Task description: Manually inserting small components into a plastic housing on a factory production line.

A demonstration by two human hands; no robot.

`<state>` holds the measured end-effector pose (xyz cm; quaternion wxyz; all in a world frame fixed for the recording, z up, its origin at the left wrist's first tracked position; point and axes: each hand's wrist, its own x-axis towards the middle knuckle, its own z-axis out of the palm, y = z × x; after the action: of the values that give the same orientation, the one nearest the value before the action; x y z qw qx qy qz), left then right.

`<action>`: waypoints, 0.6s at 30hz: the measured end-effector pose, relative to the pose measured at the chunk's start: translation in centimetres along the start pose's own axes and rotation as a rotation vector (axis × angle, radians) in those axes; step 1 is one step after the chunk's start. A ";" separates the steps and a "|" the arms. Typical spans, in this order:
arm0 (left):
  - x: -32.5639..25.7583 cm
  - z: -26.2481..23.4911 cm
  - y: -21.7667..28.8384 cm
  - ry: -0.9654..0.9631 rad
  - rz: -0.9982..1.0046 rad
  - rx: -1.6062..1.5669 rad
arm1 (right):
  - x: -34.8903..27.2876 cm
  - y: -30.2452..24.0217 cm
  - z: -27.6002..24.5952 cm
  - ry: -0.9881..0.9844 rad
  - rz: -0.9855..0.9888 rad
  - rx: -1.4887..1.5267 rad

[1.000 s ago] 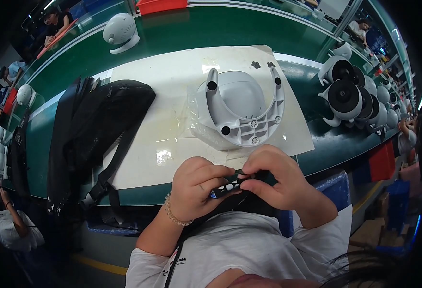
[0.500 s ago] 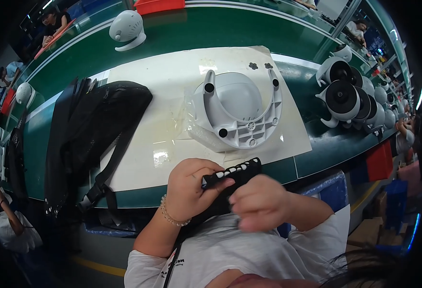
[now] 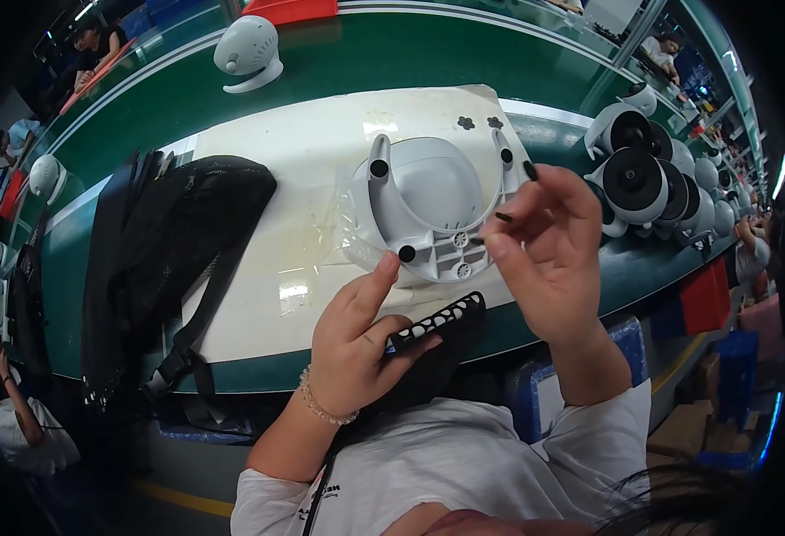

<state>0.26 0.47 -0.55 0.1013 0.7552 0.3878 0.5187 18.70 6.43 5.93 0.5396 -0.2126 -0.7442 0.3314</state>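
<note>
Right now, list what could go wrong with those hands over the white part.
The small black pad is only pinched at the right hand's fingertips, so it may drop or stick crooked on the white housing. The black strip rests loosely in the left hand and may slip off.

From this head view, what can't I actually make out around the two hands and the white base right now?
- Small dark piece pinched by the right hand: too small to tell its shape.
- Black strip in the left hand: its lower end is hidden by the palm and fingers.
- White base: its underside is hidden; its near right edge is covered by the right hand's fingers.
- Black bag: contents hidden by its fabric.
</note>
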 end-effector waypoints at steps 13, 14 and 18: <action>0.0 0.3 -0.3 0.002 0.001 -0.011 | 0.2 -0.2 1.3 -0.059 -0.249 -0.608; 0.0 0.2 -0.2 0.001 0.004 -0.002 | 0.0 -0.1 1.3 -0.061 -0.252 -0.608; -0.1 0.3 -0.4 -0.015 0.008 0.011 | -0.6 -0.4 1.2 -0.123 -0.388 -0.657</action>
<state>0.35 0.71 -1.01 0.0980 0.7610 0.3869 0.5114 17.79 5.45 5.64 0.4496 -0.2091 -0.8681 -0.0210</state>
